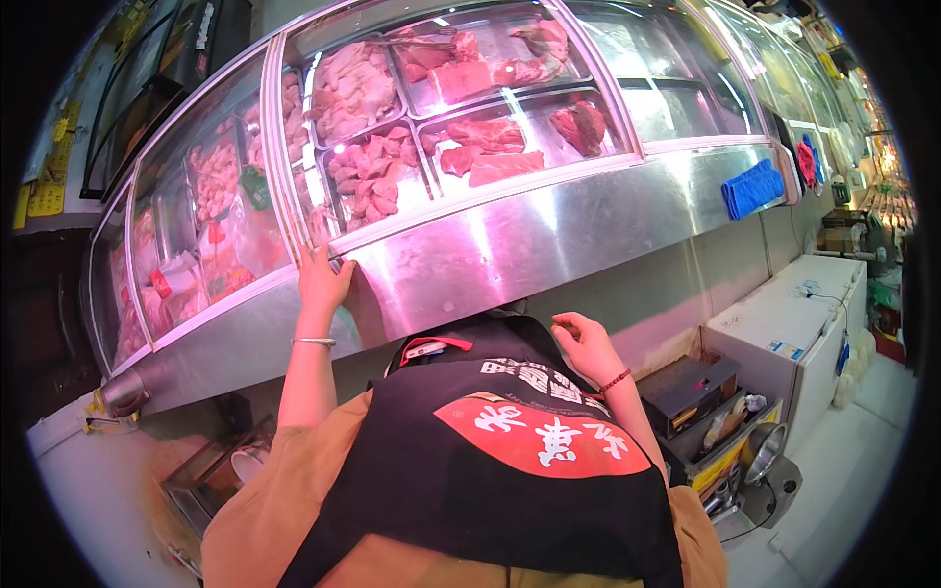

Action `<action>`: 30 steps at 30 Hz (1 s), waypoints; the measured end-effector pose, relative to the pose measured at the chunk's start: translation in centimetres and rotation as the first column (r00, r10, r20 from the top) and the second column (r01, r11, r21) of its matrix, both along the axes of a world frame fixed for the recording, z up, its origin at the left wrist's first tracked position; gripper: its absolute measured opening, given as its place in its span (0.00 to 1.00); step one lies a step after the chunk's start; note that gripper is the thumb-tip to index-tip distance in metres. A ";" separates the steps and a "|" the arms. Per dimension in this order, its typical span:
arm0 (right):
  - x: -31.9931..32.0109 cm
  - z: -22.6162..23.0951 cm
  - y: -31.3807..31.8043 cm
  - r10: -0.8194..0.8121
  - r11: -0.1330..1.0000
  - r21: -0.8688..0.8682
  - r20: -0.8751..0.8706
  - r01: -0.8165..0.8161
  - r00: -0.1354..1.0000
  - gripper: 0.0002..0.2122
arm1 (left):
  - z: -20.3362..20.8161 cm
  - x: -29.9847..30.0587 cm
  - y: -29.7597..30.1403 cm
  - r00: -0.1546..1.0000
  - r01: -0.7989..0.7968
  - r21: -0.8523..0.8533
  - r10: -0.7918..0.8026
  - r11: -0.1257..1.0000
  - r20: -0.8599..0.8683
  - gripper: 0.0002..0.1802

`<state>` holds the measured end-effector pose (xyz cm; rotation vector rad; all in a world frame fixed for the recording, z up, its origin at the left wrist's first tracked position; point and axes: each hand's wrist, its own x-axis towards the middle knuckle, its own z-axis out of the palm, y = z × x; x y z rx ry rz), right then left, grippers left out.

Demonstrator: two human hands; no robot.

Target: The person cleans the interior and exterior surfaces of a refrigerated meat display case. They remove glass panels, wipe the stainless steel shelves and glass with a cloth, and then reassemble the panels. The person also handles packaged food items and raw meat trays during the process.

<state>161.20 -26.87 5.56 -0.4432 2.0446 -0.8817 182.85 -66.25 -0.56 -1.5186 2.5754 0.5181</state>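
My left hand (323,284) rests at the lower frame of a glass display case (485,208), right where two sliding glass doors overlap. Its fingers are apart and touch the door frame (282,157); a bangle circles the wrist. Behind the glass, metal trays hold pale poultry pieces (355,88), cut pink meat (372,171) and red meat slabs (490,147). Loosely curled, with nothing visible in it, my right hand (585,348) hovers beside my black apron (431,490), below the case's steel front (510,245). A beaded bracelet is on that wrist.
A blue cloth (753,188) hangs over the steel edge at the right. Below it stand a white chest freezer (774,323) and a black box (691,392). A steel bowl (763,453) sits near a scale-like device at lower right. Bagged meat (223,260) lies in the left section.
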 end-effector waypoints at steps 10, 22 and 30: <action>-2.5 -0.7 3.0 0.016 1.000 -0.017 0.002 -0.016 1.000 0.13 | -1.2 -2.0 2.6 0.994 0.033 -0.157 -0.049 0.987 -0.097 0.39; -4.9 -1.1 4.5 0.059 0.997 -0.049 0.018 -0.058 0.998 0.13 | -3.3 -3.7 7.0 0.976 0.057 -0.174 -0.091 0.983 -0.197 0.26; -5.0 -2.1 4.5 0.070 0.997 -0.040 0.044 -0.069 0.997 0.13 | -2.8 -3.1 7.2 0.956 0.020 -0.210 -0.080 0.978 -0.282 0.24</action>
